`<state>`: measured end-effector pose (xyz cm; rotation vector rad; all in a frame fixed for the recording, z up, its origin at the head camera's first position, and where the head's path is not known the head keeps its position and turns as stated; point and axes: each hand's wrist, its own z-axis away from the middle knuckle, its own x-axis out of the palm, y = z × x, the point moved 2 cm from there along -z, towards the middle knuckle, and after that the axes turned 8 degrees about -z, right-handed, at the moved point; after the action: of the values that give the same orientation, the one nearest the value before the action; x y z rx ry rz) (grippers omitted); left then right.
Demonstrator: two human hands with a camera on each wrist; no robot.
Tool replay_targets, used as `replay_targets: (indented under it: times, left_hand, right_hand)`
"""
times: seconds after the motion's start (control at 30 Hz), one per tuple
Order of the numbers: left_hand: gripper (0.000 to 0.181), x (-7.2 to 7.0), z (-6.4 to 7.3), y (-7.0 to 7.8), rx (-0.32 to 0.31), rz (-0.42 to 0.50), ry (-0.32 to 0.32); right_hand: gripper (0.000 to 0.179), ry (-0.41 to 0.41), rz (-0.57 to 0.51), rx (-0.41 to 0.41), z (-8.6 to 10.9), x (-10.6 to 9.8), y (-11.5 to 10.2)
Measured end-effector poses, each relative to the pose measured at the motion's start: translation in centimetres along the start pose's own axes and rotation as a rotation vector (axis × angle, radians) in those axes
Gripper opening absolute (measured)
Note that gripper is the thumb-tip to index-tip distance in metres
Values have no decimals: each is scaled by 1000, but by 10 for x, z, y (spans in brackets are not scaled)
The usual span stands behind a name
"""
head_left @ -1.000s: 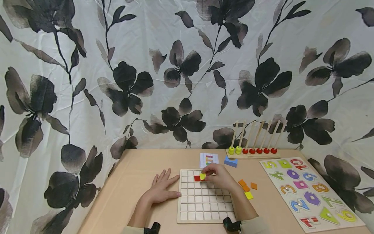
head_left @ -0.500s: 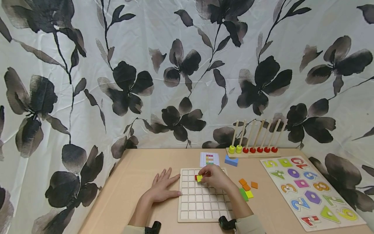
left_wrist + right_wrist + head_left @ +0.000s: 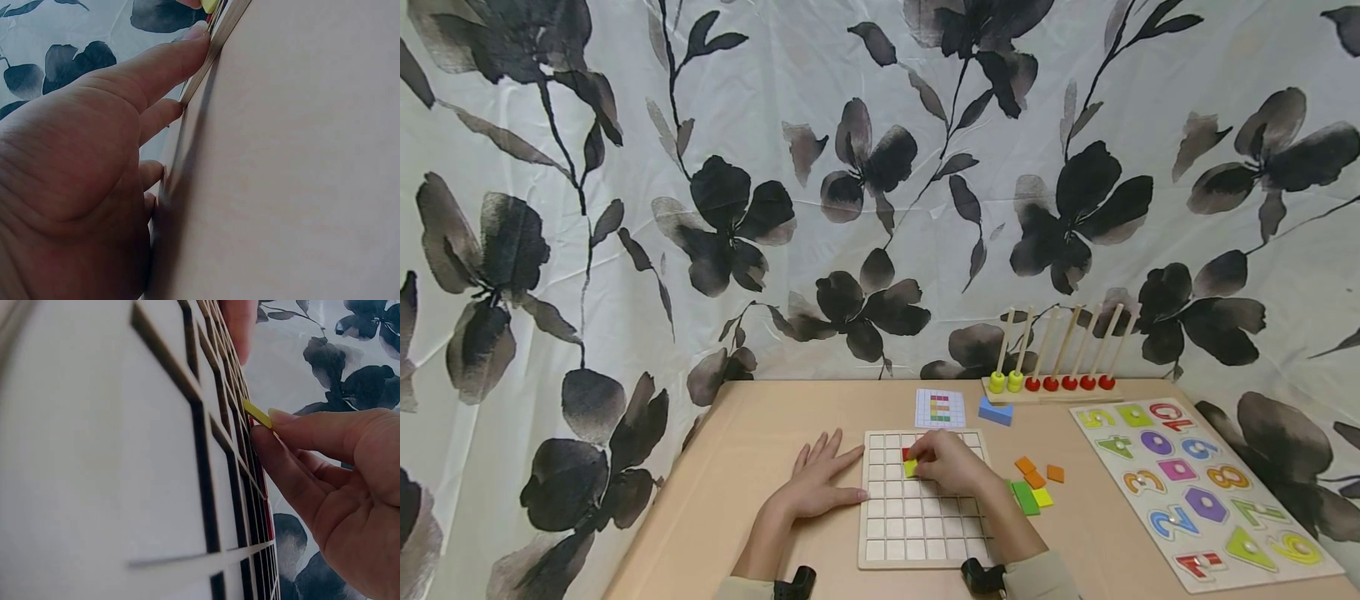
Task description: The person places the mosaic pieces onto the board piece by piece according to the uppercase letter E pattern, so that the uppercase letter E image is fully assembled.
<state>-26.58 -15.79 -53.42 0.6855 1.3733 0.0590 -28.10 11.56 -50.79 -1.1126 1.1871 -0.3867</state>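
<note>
From here, working outward from the nearest part, we see the right forearm reaching close beside the loose tiles, a green piece, a loose yellow tile and orange tiles; a low sweep of that arm could scatter them. The gridded board might skid or turn if the steadying at its left edge eased while the other side was pressed. The yellow tile in the fingers is thin and tilted, so we judge it could catch on a ridge and sit across two cells, or slip if the pinch loosened. A careless knuckle could also nudge the red tile just beyond it. As for the hands, the left hand lies with its fingers spread, thumb and forefinger against the board's left edge, the other fingertips down on the table. The right hand is over the upper part of the board, pinching the yellow tile between thumb and finger with hardly any gap; we cannot tell whether the tile touches the cell floor. Farther off, past the board, we find a printed card, a blue block and the peg rack.
</note>
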Motion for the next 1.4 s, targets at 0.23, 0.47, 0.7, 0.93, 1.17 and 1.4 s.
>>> replay_targets:
  times: [0.23, 0.47, 0.7, 0.93, 1.17, 1.4]
  left_hand:
    - [81, 0, -1, 1, -1, -4, -2]
    - [81, 1, -1, 0, 2, -9, -1]
    - [82, 1, -1, 0, 5, -9, 1]
    - [82, 1, -1, 0, 4, -6, 5]
    - [81, 1, -1, 0, -1, -3, 0]
    - [82, 1, 0, 1, 1, 1, -2]
  right_hand:
    - [15, 2, 26, -18, -1, 2, -2]
    - [15, 1, 29, 2, -1, 2, -1]
    - [16, 1, 73, -2, 0, 0, -3]
    - [23, 59, 51, -25, 4, -12, -6]
    - [29, 107, -26, -51, 11, -29, -3]
    - [27, 172, -28, -70, 20, -50, 6]
